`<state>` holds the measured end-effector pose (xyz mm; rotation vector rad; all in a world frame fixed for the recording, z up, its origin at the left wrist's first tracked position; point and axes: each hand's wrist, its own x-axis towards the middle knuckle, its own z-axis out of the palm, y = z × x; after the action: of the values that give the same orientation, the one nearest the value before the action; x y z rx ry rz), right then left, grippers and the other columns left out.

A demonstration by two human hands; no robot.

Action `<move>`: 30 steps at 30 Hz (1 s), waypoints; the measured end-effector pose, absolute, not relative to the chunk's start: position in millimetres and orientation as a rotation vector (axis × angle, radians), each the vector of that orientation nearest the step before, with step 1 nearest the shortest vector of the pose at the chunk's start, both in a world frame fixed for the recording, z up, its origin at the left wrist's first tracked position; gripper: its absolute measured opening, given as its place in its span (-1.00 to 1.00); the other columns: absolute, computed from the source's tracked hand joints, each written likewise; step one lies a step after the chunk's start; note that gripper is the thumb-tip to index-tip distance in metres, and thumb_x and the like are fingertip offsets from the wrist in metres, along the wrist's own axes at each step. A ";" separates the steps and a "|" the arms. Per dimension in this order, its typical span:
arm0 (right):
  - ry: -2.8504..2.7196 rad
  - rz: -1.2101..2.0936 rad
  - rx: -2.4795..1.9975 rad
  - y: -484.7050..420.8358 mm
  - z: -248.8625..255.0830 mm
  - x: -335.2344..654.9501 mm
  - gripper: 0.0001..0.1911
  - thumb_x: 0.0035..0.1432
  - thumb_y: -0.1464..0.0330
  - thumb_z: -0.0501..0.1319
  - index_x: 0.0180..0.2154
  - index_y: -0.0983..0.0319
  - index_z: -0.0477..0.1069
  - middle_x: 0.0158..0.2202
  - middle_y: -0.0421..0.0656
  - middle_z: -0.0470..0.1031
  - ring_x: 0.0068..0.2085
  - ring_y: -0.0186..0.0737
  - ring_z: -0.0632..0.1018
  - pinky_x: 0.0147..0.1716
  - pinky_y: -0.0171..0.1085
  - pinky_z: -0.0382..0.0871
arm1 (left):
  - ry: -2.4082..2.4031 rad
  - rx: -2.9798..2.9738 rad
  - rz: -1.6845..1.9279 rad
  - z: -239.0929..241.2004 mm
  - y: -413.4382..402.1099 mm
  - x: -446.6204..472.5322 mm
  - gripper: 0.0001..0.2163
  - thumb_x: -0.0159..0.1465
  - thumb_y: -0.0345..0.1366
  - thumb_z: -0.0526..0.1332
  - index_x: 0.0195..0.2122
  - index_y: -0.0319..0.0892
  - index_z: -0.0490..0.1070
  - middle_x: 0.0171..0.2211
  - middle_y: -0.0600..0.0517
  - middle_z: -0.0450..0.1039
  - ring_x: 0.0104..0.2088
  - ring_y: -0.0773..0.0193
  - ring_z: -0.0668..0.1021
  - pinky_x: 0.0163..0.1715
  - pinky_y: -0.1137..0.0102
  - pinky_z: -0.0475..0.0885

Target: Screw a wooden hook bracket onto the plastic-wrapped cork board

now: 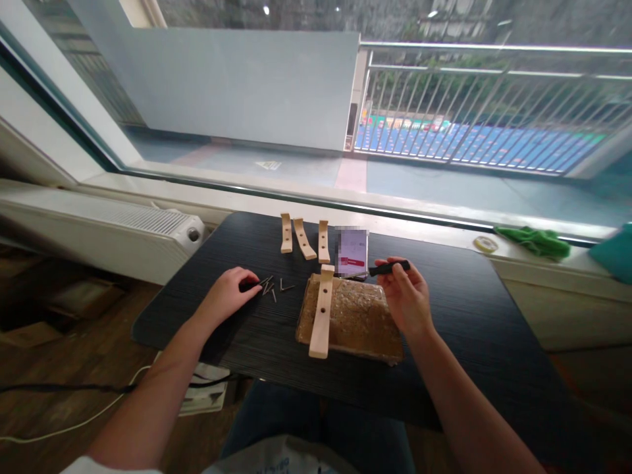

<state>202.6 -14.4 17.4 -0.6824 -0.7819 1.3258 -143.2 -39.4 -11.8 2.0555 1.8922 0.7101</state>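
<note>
My left hand (228, 294) rests on the dark table (474, 329), fingers curled and pinching at several small dark screws (274, 287) lying beside it. My right hand (403, 296) is raised a little above the table and grips a slim black tool (390, 268) between thumb and fingers. Between the hands lies a brown cork-like block (358, 319) with a pale wooden hook piece (322, 311) laid lengthwise on its left side.
Three more wooden hook pieces (303, 237) lie in a row at the table's far edge, next to a small white and purple packet (351, 253). A white radiator (99, 230) stands at left. A tape roll (486, 244) and green cloth (533, 240) sit on the window sill.
</note>
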 end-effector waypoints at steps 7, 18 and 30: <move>-0.786 1.313 -0.705 -14.3 17.0 202.7 -0.75 -0.11 0.23 0.44 -0.36 0.18 0.53 -0.40 -0.23 0.65 -0.47 -0.50 0.54 -0.46 -0.52 0.46 | 1.936 2.082 0.751 -13.7 -42.5 -142.8 -0.78 0.12 -0.13 0.17 -0.43 -0.16 0.49 -0.37 -0.06 0.50 -0.30 0.10 0.51 -0.18 0.24 0.41; -0.788 1.302 -0.696 -13.4 17.1 202.9 -0.76 -0.09 0.23 0.43 -0.37 0.19 0.52 -0.39 -0.21 0.64 -0.44 -0.47 0.57 -0.46 -0.49 0.48 | 1.961 1.880 0.928 -5.7 -48.2 -137.4 -0.78 0.13 -0.11 0.17 -0.36 -0.12 0.49 -0.39 0.00 0.58 -0.38 0.15 0.58 -0.30 0.35 0.44; -0.747 1.329 -0.683 -13.2 19.2 203.9 -0.76 -0.11 0.24 0.44 -0.37 0.19 0.53 -0.39 -0.23 0.64 -0.44 -0.49 0.57 -0.45 -0.52 0.47 | 1.706 1.418 1.351 7.6 -37.8 -113.6 -0.77 0.06 -0.17 0.30 -0.33 -0.20 0.52 -0.37 -0.02 0.59 -0.36 0.22 0.58 -0.31 0.39 0.48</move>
<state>203.9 -13.2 19.2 -0.6828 -0.7472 1.3291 -113.6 -37.8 7.6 1.4185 1.7061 1.3512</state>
